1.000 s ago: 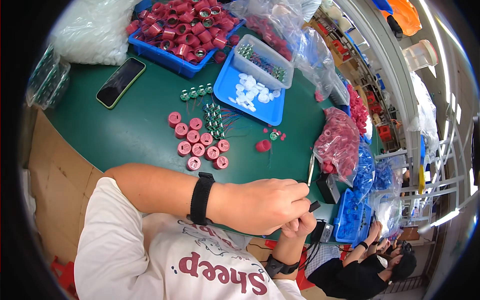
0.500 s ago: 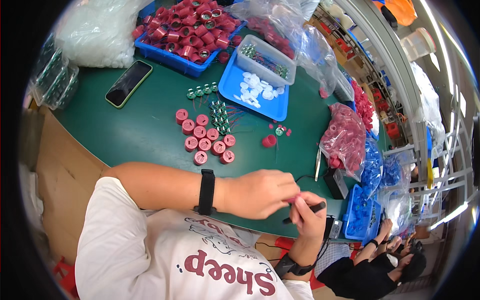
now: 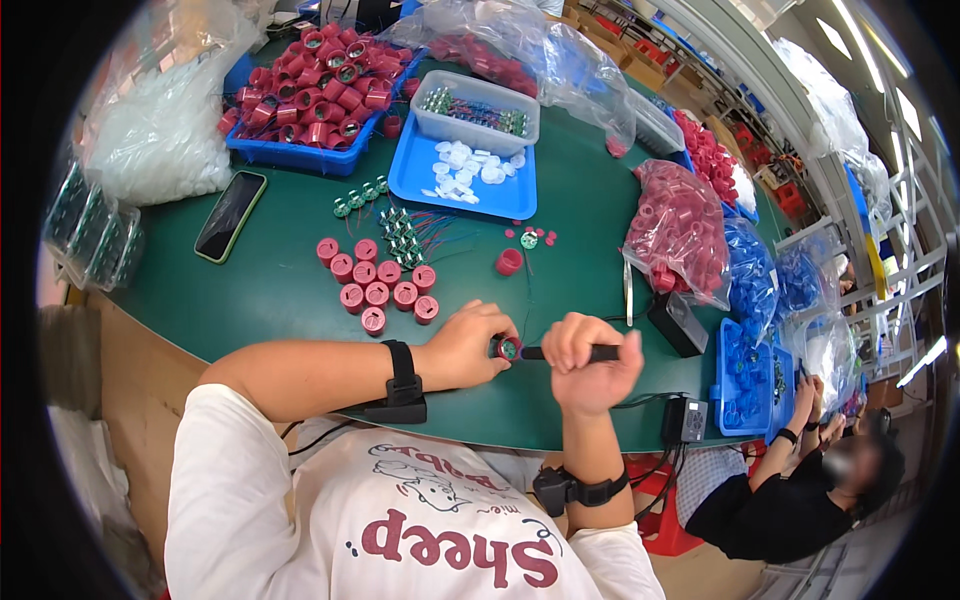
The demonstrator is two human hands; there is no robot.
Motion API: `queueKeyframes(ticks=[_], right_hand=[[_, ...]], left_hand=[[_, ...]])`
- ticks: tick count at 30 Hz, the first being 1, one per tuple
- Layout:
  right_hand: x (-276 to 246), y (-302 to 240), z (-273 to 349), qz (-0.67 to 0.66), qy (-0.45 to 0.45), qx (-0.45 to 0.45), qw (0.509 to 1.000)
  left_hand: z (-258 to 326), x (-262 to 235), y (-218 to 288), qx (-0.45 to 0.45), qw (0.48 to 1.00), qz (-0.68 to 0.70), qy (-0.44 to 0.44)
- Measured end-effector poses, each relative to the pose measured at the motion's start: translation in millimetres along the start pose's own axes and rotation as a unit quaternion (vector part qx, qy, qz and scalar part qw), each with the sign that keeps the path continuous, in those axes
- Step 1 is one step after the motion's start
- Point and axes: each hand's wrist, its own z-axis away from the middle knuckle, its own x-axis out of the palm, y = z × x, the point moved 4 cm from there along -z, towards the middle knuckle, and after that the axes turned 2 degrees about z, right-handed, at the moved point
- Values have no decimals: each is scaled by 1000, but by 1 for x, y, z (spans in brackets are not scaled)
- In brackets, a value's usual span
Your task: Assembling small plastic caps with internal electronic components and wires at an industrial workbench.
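On the near part of the table my left hand [image 3: 472, 345] grips a small red plastic cup [image 3: 509, 349], its open end turned to the right. A bit of green circuit board shows inside the cup. My right hand [image 3: 592, 365] is closed round a black pen-like tool [image 3: 533, 353], whose front end points left and meets or nearly meets the cup's opening; the tip itself cannot be made out. Just beyond the hands stands another open red cup [image 3: 509, 262], with a round green board [image 3: 529, 240] and small pink discs near it.
Several capped red cups [image 3: 376, 293] stand beside wired green boards [image 3: 402, 235]. Farther back are a blue tray [image 3: 410, 180] with white discs and a blue bin [image 3: 290, 155] of red cups. Tweezers [image 3: 628, 290] and a black box [image 3: 678, 322] lie right. A co-worker [image 3: 770, 520] sits at right.
My hands were together at the table's near edge, the tool lying across my right hand. They are now apart: the left steadies the cup on the table, the right points the tool at it.
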Motion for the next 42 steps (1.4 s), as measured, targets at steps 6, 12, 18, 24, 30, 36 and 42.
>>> queueKeyframes(ticks=[6,12,18,24,30,36,42], right_hand=[[-10,37,-1,100,-9,31,995],[-6,45,-5,150,-20,29,988],[6,45,-10,210,-84,14,974],[2,40,-1,229,-69,-22,971],[-4,40,-3,96,-13,44,994],[0,47,-11,135,-68,41,988],[-4,34,-17,69,0,57,996]], left_hand=[[-1,-1,3,3,1000,10,7],[-2,-3,-1,7,1000,12,0],[-4,-4,1,-10,1000,28,-6],[0,1,-2,-8,1000,21,-8],[-1,-4,5,-5,1000,7,2],[-2,-3,1,21,999,8,34],[-4,0,-3,17,1000,8,11]])
